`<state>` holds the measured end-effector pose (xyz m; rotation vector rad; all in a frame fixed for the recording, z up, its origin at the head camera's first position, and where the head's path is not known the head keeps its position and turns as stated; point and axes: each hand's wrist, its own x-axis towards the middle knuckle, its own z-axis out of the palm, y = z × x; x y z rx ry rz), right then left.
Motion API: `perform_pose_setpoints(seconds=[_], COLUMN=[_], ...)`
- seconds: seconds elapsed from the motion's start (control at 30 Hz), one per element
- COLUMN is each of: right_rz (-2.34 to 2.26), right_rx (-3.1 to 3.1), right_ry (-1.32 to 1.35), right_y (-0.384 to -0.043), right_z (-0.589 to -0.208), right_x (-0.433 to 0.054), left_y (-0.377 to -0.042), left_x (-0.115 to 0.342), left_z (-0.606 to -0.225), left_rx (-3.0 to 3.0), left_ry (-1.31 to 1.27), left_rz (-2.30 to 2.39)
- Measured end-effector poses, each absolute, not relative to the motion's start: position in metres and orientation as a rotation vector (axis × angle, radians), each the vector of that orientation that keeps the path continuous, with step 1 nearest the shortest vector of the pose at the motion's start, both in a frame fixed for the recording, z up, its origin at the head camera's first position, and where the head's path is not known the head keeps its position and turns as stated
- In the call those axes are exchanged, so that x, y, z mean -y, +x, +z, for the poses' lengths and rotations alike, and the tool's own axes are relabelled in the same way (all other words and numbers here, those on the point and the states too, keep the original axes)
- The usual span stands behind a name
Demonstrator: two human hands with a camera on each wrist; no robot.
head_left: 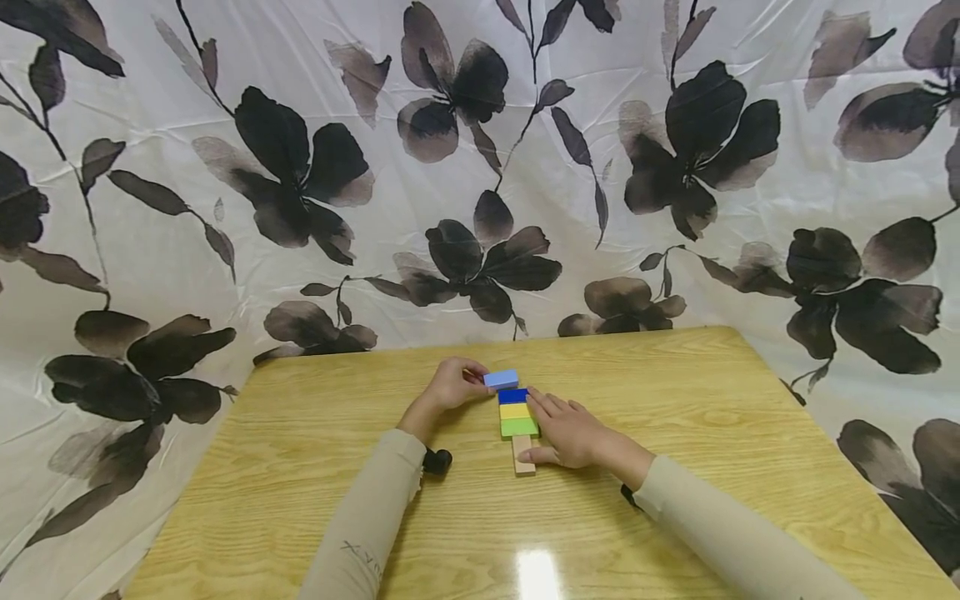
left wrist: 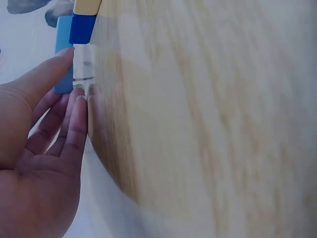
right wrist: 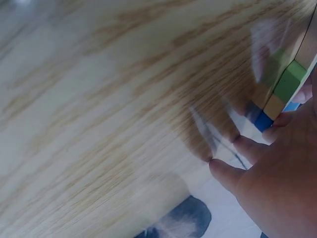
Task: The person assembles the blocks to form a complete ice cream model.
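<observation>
A light blue block [head_left: 502, 380] is pinched at its left end between the thumb and fingers of my left hand [head_left: 453, 383]. It sits just beyond a row of blocks on the table. From far to near, that row has a dark blue block [head_left: 513, 397], a yellow block [head_left: 514, 411] and a green block [head_left: 519, 427]. A plain wooden block [head_left: 522, 457] points toward me below the green one. My right hand [head_left: 568, 430] lies along the row's right side, fingertips at the dark blue block and thumb on the wooden block.
The wood-grain table [head_left: 315, 500] ends at a far edge just past the blocks. Behind it hangs a white cloth [head_left: 585, 50] with dark flowers. A dark strap piece [head_left: 437, 462] shows at my left wrist. Light glares off the near tabletop.
</observation>
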<state>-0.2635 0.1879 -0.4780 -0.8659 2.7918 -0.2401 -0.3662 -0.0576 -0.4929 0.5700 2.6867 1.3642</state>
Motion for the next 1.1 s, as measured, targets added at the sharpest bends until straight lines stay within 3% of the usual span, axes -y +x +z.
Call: perform_pose_setpoints(seconds=[1.1], right_rz=[-0.237], right_rx=[-2.797], right_ry=[-0.881], right_y=[-0.2653], right_z=[-0.4818], right_x=[-0.1878], left_y=[-0.3692], left_x=[0.0519], left_z=[-0.4884], left_rx=[-2.66], left_ry=[0.695], left_rz=[1.136])
